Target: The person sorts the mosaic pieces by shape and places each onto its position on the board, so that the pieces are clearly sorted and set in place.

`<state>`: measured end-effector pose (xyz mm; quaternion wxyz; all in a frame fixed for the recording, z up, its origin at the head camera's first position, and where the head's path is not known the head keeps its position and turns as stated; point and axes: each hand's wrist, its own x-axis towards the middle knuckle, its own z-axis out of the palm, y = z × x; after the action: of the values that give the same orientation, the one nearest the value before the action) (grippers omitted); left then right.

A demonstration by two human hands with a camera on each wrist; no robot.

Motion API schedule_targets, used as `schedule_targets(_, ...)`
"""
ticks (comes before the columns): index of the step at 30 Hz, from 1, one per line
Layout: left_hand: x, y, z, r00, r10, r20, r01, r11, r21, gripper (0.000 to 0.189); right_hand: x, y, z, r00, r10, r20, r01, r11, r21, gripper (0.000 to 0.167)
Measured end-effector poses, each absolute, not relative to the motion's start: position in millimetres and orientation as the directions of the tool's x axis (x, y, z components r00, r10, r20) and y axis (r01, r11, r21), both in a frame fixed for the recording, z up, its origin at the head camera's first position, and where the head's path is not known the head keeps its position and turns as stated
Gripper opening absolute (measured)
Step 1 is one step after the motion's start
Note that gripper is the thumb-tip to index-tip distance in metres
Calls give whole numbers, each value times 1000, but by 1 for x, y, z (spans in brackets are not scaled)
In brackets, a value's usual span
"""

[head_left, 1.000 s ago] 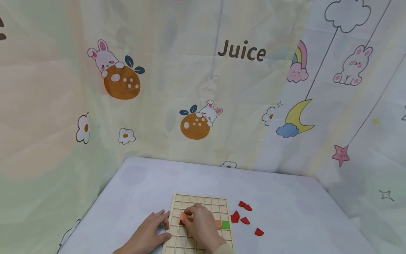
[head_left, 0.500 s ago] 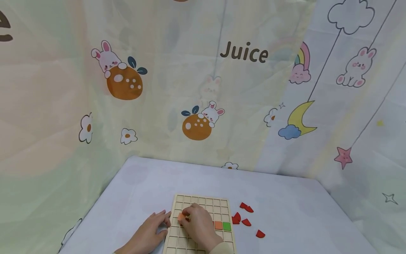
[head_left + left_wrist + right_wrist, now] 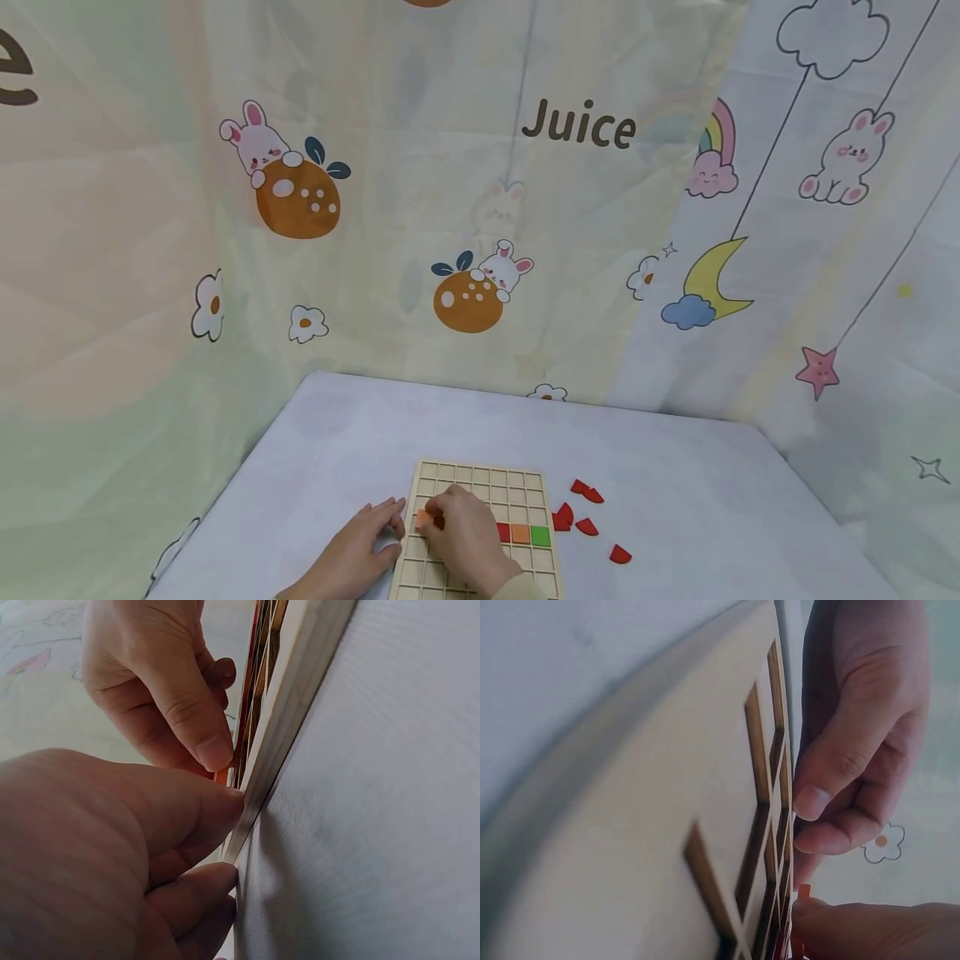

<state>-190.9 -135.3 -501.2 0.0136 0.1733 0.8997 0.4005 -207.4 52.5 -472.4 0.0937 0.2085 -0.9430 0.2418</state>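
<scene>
Between thumb and fingertips, my right hand (image 3: 467, 535) pinches an orange square tile (image 3: 423, 518) low over the left end of a row on the wooden grid board (image 3: 415, 575). My left hand (image 3: 358, 543) rests beside the board, its fingertips and thumb touching the left edge. At the right end of the same row lie a red tile (image 3: 504, 531), an orange tile (image 3: 521, 534) and a green tile (image 3: 540, 536). The right hand hides the row's middle. In the right wrist view, a sliver of the held orange tile (image 3: 804, 891) shows by the thumb.
Several red quarter-round pieces, one of them a lone red piece (image 3: 620, 554), lie on the white-covered table (image 3: 697, 492) right of the board. A printed cloth curtain (image 3: 390, 200) hangs behind and at both sides.
My right hand has moved left along the row with the orange tile, uncovering the red tile next to the orange one at the right. The left hand keeps its place by the board's edge.
</scene>
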Motion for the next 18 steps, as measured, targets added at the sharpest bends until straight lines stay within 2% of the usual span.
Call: schedule_targets(18,-191,-135,-499,-939,326,107,298,617,728,20,-207,50,-477,-893,-364,266,-447,791,-418,15)
